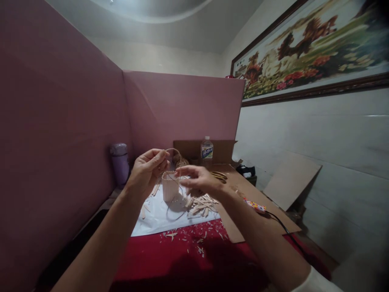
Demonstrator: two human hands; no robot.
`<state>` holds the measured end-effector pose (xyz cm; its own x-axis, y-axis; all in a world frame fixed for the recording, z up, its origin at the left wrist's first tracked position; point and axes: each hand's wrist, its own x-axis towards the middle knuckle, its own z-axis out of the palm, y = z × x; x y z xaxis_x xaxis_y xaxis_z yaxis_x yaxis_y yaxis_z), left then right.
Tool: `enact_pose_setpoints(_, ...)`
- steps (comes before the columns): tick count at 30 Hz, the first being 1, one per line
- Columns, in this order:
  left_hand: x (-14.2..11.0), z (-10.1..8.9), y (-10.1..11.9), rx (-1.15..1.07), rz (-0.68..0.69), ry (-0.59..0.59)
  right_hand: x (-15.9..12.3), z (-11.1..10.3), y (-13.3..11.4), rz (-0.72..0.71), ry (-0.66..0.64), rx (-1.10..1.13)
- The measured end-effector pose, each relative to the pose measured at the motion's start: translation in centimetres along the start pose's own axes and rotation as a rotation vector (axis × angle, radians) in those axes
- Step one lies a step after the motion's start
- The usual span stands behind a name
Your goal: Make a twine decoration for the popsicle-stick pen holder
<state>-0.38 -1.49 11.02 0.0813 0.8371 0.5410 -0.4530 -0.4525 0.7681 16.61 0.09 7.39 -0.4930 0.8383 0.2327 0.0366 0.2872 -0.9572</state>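
Observation:
My left hand (152, 164) is closed in a pinch on a thin brown cord (174, 149), which arches up and over to the right. My right hand (197, 178) is beside it, fingers stretched forward and a little apart, close to the cord's hanging part; whether they touch it I cannot tell. Below and between my hands a pale round holder of upright wooden sticks (170, 188) stands on a white sheet (152, 223). Behind my hands sits a ball of brown twine (182, 162), partly hidden.
Loose wooden sticks (203, 206) are heaped right of the holder. Gold-handled scissors (219, 175), a clear labelled bottle (207, 150) and a purple tumbler (120, 164) stand or lie behind. A colourful corded tool (255, 206) rests on cardboard (273, 221). Shavings litter the red cloth (152, 259).

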Motion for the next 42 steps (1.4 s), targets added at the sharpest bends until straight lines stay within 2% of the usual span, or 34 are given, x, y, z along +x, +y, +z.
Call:
enact_pose_setpoints(1, 0.0, 0.3, 0.1, -0.002, 0.008, -0.015, 0.2, 1.1, 0.3, 0.015, -0.058, -0.031)
enact_pose_setpoints(3, 0.2, 0.6, 0.8, 0.030, 0.049, -0.029, 0.7, 2.6, 1.4, -0.016, 0.017, -0.147)
enact_pose_setpoints(5, 0.3, 0.4, 2.2, 0.118, 0.146, 0.007, 1.0, 2.9, 2.9, -0.061, 0.084, -0.255)
enact_pose_setpoints(8, 0.5, -0.3, 5.0, 0.254, 0.417, 0.149, 0.9, 1.8, 5.0, -0.127, 0.158, -0.501)
enact_pose_setpoints(9, 0.5, -0.5, 5.9, 0.288, 0.470, 0.192, 0.9, 1.3, 5.6, -0.131, 0.206, -0.596)
enact_pose_setpoints(12, 0.7, -0.9, 7.4, 0.355, 0.513, 0.239, 1.0, -0.3, 6.6, -0.108, 0.300, -0.764)
enact_pose_setpoints(15, 0.8, -1.3, 6.6, 0.376, 0.441, 0.217, 1.3, -1.1, 6.3, -0.127, 0.339, -0.715)
enact_pose_setpoints(19, 0.2, -1.9, 3.5, 0.363, 0.255, 0.195, 1.1, -1.1, 4.1, -0.204, 0.445, -0.493)
enact_pose_setpoints(20, 0.0, -2.0, 2.7, 0.365, 0.209, 0.190, 0.9, -0.9, 3.4, -0.180, 0.419, -0.395)
enact_pose_setpoints(23, -0.7, -1.7, 0.5, 0.375, 0.049, 0.149, 0.2, -0.1, 1.6, -0.055, 0.203, -0.074)
enact_pose_setpoints(25, -1.2, -1.2, -0.6, 0.394, -0.031, 0.100, 0.0, 0.5, 1.0, -0.042, 0.097, 0.029)
enact_pose_setpoints(29, -2.0, -0.5, -1.7, 0.436, -0.091, 0.028, 0.0, 1.2, 0.7, -0.093, 0.086, 0.027)
enact_pose_setpoints(33, -2.4, -1.1, -2.1, 0.406, -0.109, 0.104, 0.2, 0.9, 1.1, -0.092, 0.147, 0.114)
enact_pose_setpoints(36, -2.8, -1.5, -3.0, 0.358, -0.209, 0.095, 0.3, 0.7, 1.6, -0.113, 0.191, 0.151)
enact_pose_setpoints(39, -3.2, -1.4, -4.4, 0.300, -0.338, 0.031, 0.6, 0.9, 1.9, -0.204, 0.269, 0.074)
enact_pose_setpoints(42, -3.6, -0.9, -5.7, 0.227, -0.408, -0.041, 1.2, 1.0, 2.1, -0.328, 0.328, -0.052)
